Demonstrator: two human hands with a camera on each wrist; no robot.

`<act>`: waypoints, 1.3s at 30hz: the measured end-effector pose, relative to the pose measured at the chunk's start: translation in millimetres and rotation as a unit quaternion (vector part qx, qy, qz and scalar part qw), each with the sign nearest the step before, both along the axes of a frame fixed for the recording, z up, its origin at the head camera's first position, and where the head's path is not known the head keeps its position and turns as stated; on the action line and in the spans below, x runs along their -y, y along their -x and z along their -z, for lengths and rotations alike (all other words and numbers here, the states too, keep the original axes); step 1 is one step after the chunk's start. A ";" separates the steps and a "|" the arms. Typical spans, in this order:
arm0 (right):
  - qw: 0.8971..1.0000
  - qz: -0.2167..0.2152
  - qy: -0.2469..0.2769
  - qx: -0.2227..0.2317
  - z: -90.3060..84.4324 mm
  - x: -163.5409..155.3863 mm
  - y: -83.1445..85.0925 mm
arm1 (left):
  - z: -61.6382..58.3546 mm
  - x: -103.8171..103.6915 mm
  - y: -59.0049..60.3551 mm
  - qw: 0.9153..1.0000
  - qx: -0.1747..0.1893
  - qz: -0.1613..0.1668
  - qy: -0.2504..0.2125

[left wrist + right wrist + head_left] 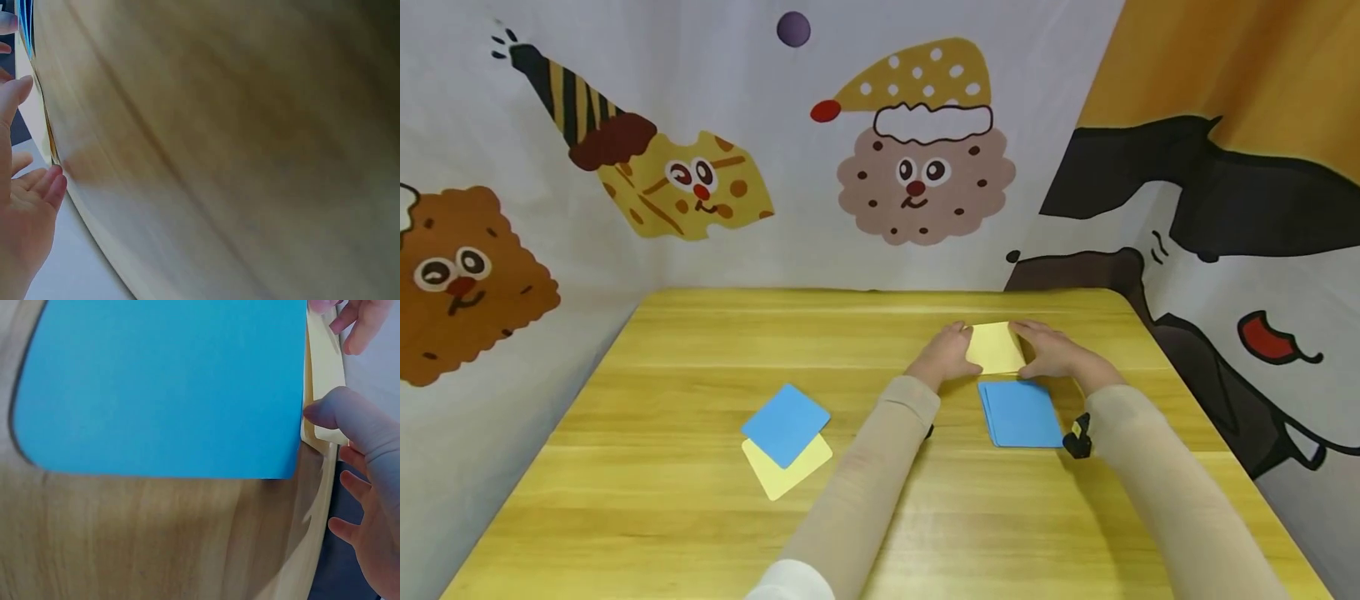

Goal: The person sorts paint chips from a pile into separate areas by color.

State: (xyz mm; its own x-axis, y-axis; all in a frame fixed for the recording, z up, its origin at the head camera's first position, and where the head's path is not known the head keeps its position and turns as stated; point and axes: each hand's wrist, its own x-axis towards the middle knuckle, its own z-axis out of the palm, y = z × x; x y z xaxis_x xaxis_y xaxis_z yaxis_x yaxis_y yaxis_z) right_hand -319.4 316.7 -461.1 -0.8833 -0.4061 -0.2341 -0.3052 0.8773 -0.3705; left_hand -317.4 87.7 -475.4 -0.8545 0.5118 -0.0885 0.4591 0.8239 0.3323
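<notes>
The left hand (946,354) and the right hand (1060,357) face each other just beyond the blue stack (1021,415), with the wooden tabletop (700,333) spreading around it. Well to the left of the blue stack lies an offset pair: a blue card (786,423) turned cornerwise over a pale yellow card (782,479) (only part of which shows). Directly beyond the blue stack, between the two hands, are the yellow cards (995,348), at least two of them in the right wrist view. They look nearly square, so no long axis stands out; one hand meets the left edge, the other the right, and neither is nearer. Each hand has its thumb and fingers well apart, seemingly holding its side of the yellow cards between them, the thumb towards the blue stack and the fingers away from it.
</notes>
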 end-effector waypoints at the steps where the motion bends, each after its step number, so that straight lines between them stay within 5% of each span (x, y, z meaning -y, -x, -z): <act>1: 1.000 0.001 0.002 0.001 0.5 -0.5 0.1 | 0.3 -0.4 0.0 1.000 0.001 0.001 -0.003; 12: 1.000 0.016 0.014 0.012 7.4 -4.7 0.5 | 4.0 2.4 1.1 1.000 0.017 0.000 -0.021; 21: 0.999 0.010 0.044 -0.022 -3.5 -0.5 -9.0 | 0.4 15.8 -1.8 0.998 0.015 0.002 -0.056; 39: 0.987 0.005 0.103 -0.119 -6.7 19.2 -53.3 | -18.2 49.4 -30.7 0.992 -0.040 0.089 -0.080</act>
